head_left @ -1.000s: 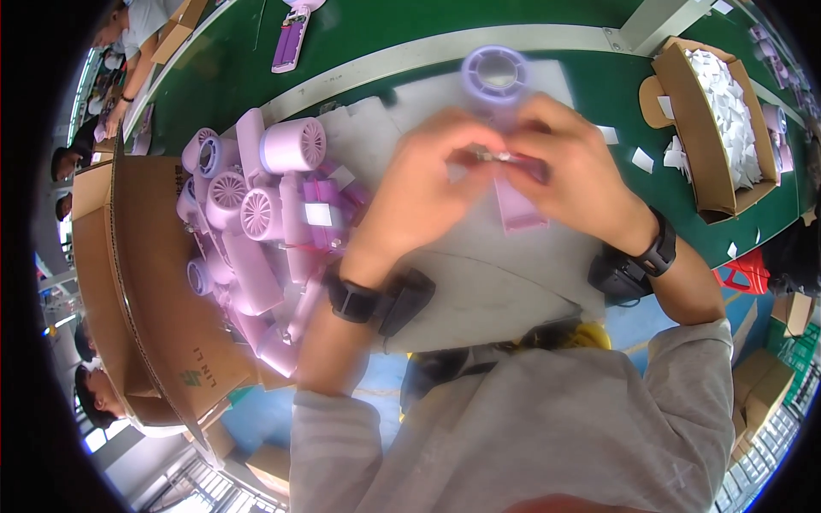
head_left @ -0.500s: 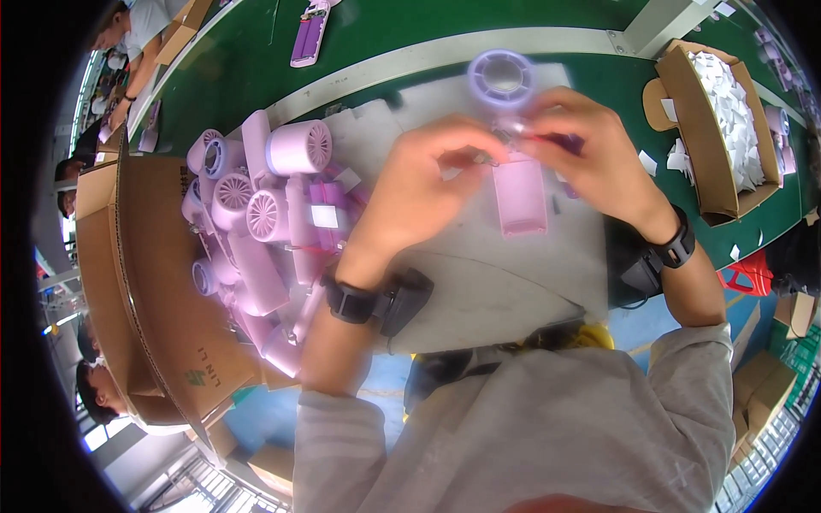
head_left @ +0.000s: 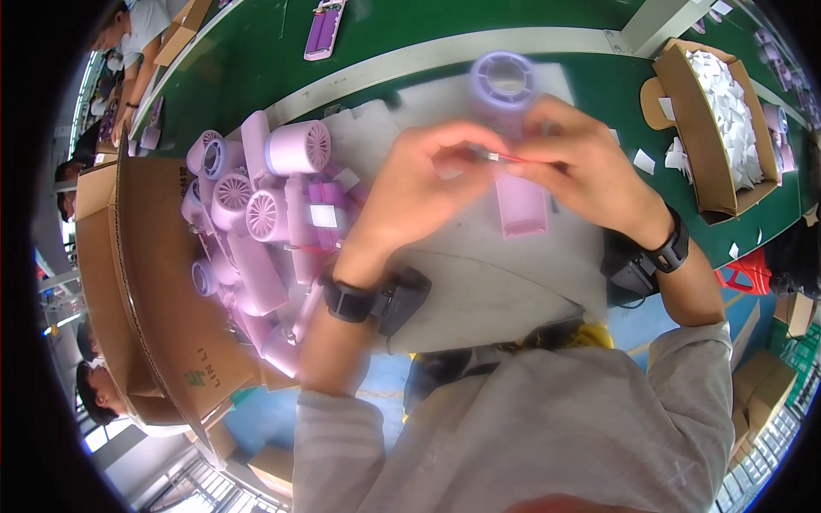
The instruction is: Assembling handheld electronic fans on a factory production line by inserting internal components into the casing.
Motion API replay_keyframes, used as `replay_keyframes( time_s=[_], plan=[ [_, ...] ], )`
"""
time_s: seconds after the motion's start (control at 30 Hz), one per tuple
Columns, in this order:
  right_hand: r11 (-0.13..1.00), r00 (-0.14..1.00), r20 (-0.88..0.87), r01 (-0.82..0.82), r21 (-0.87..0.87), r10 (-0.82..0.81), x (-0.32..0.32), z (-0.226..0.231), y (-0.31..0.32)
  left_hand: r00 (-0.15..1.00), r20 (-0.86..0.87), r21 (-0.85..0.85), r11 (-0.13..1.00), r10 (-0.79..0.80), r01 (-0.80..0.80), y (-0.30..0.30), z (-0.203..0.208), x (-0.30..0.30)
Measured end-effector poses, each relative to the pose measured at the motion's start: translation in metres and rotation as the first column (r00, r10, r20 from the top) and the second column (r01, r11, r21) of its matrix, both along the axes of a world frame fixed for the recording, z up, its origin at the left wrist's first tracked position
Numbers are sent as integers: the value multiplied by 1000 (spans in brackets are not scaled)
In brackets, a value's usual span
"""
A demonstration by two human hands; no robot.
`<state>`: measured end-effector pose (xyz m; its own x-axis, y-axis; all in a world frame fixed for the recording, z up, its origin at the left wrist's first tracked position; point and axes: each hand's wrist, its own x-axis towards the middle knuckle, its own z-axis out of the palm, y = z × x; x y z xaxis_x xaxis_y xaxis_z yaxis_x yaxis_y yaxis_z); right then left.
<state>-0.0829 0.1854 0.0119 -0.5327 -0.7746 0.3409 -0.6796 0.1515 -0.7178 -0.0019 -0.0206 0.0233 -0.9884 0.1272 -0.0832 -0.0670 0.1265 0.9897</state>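
A pink handheld fan lies on the pale mat, its round head (head_left: 473, 83) pointing away and its handle (head_left: 522, 211) toward me. Over its middle, my two hands meet and hide that part. My left hand (head_left: 434, 175) pinches a small white connector (head_left: 494, 157) between thumb and fingertips. From there a red wire (head_left: 516, 159) runs into the closed fingers of my right hand (head_left: 590, 162). Whether the wire joins the fan is hidden by the fingers.
Several pink fans (head_left: 267, 214) are piled at left, beside a large cardboard box (head_left: 158, 282). At right, an open carton (head_left: 717, 184) holds many white paper pieces, with loose ones nearby. An opened purple-pink housing (head_left: 324, 32) lies on the green surface beyond the pale rail (head_left: 410, 56).
My fingertips have shifted slightly, and the white connector and red wire now show clearly between my hands. Beyond the rail, the housing has slid up and to the right.
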Motion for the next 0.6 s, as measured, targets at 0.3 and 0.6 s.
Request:
replay_keyframes(
  time_s=[0.3, 0.6],
  plan=[
    [999, 999, -34, -18, -36, 17, -2, 0, -2, 999, 22, 92, 995, 28, -30, 0, -5, -2],
    [999, 999, -46, 23, -36, -25, 0, 0, -3, 994, -19, 17, 994, 107, -106, 6, -9, 0]
  ],
)
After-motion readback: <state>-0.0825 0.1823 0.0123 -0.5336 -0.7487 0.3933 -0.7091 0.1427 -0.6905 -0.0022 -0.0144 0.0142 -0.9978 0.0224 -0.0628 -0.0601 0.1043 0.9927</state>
